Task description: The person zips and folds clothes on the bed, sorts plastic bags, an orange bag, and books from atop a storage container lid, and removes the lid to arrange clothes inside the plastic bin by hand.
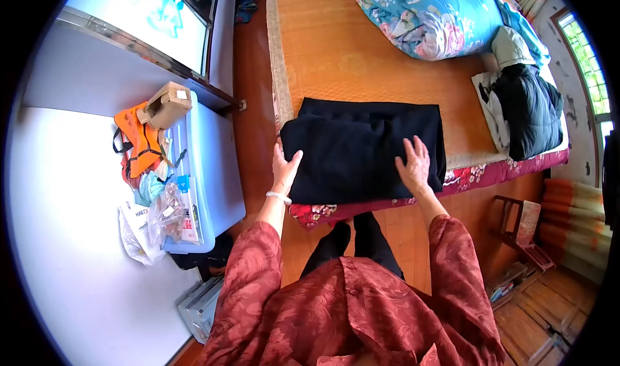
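A black folded garment (355, 153) lies flat near the front edge of the bed (361, 75), on an orange-brown mat. My left hand (285, 169) is at the garment's left edge, thumb and fingers apart. My right hand (415, 166) rests on or just over the right part of the cloth, its fingers spread. Neither hand grips the fabric. A pale bracelet (279, 198) circles my left wrist.
A blue floral quilt (439, 17) lies at the bed's far side, with a dark puffy jacket (531, 107) at the right. On the left, a blue container (219, 166) bears a cardboard box (169, 106), an orange vest (139, 140) and plastic bags. A small chair (516, 224) stands right.
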A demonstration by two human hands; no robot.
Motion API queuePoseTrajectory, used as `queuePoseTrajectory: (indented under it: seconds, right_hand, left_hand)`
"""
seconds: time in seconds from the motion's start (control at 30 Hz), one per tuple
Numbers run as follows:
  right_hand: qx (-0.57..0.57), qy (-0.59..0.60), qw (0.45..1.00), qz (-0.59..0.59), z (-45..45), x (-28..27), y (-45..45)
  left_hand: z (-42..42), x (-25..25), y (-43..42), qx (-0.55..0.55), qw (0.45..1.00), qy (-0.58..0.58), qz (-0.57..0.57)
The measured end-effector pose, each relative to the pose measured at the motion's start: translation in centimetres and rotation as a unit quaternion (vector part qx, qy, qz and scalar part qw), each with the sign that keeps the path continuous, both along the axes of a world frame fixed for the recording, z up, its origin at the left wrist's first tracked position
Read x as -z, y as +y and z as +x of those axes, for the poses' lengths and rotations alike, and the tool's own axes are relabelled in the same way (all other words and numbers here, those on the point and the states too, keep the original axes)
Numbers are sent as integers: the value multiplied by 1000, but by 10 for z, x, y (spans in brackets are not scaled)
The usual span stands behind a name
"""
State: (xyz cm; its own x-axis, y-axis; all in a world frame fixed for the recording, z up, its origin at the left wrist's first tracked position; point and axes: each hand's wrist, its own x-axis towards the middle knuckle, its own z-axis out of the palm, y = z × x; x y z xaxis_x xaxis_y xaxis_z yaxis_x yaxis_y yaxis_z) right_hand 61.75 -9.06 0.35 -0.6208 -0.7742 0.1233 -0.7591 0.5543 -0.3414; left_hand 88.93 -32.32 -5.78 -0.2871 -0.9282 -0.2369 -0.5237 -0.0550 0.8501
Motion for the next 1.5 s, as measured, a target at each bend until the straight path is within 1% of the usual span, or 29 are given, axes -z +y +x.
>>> queuePoseTrajectory:
  seconds: [0.07,0.13,0.17,0.23,0.27,0.3,0.4,0.47,0.53,0.6,0.63,0.67,0.73,0.8,0.87,0.9,0.97,1.0,1.03,1.07,1.1,1.13,1.17,1.2,1.27,1.3,1.33,1.4,1.5]
  right_hand:
    - [-19,18,1000,7,-3,-2,-13]
    - [99,1,995,2,-26,14,-17]
    - [161,-15,987,9,-39,25,-16]
    - [252,-103,962,40,-63,29,-12]
    - [269,-92,956,75,-71,33,-10]
    - [240,-115,963,47,-85,42,-5]
    - [230,-97,962,-112,-103,28,0]
    - [276,-105,933,-205,-113,6,3]
    - [269,-104,943,-166,-130,10,7]
    - [250,-113,949,-155,-141,27,4]
    - [249,-165,950,-90,-142,24,4]
    - [209,-80,974,-32,-145,40,11]
    - [264,-93,960,28,-131,44,14]
    - [287,-120,949,55,-114,44,16]
    - [326,-141,934,48,-101,33,13]
    - [327,-190,926,23,-93,29,12]
    - [340,-245,908,-5,-82,37,15]
    - [348,-258,901,25,-78,32,17]
    - [355,-271,893,56,-73,26,18]
    - [327,-296,897,19,-64,17,19]
    - [311,-299,901,35,-58,34,23]
    - [317,-307,894,77,-45,4,20]
    - [307,-323,893,61,-41,9,25]
    - [312,-332,890,25,-36,1,30]
    - [301,-404,856,-120,-45,-8,51]
    - [266,-442,834,-195,-56,-7,64]
    - [272,-435,837,-188,-61,-61,69]
    - [227,-523,764,-302,-90,-88,93]
    - [167,-498,774,-355,-147,-159,131]
  left_hand:
    - [-21,-9,-13,-7,999,-30,44]
    - [-34,-3,-27,-20,993,-58,98]
    - [-34,19,-35,-28,992,-101,75]
    - [-39,26,-45,29,997,-73,-21]
    - [-42,30,-46,59,994,-59,-68]
    - [-57,-32,-32,84,993,39,-74]
    - [-62,-69,-32,40,978,176,-105]
    - [-61,-70,-47,-34,972,233,-26]
    - [-67,-64,-60,-2,972,228,53]
    - [-78,-26,-68,-7,990,128,65]
    - [-87,-22,-62,-5,991,104,78]
    - [-76,36,-72,39,992,103,59]
    - [-86,-4,-44,15,997,-65,44]
    - [-72,33,-32,-19,993,-106,-50]
    - [-60,36,-27,-14,995,-94,29]
    - [-60,30,-21,5,997,-67,-27]
    - [-76,-13,-10,11,983,-185,-5]
    - [-80,-25,-9,57,968,-236,-57]
    - [-86,-38,-4,47,987,-148,36]
    - [-81,-14,-7,64,996,-10,60]
    - [-83,-19,-5,55,993,-2,105]
    - [-81,-15,-4,43,992,46,113]
    - [-78,-20,-5,24,987,58,149]
    - [-64,10,-19,2,968,127,216]
    - [-58,-60,-14,19,927,192,321]
    - [-55,-80,-10,47,923,228,307]
    - [-55,-98,-5,75,917,262,292]
    - [-70,-141,9,102,908,288,286]
    - [-116,-209,46,159,899,322,251]
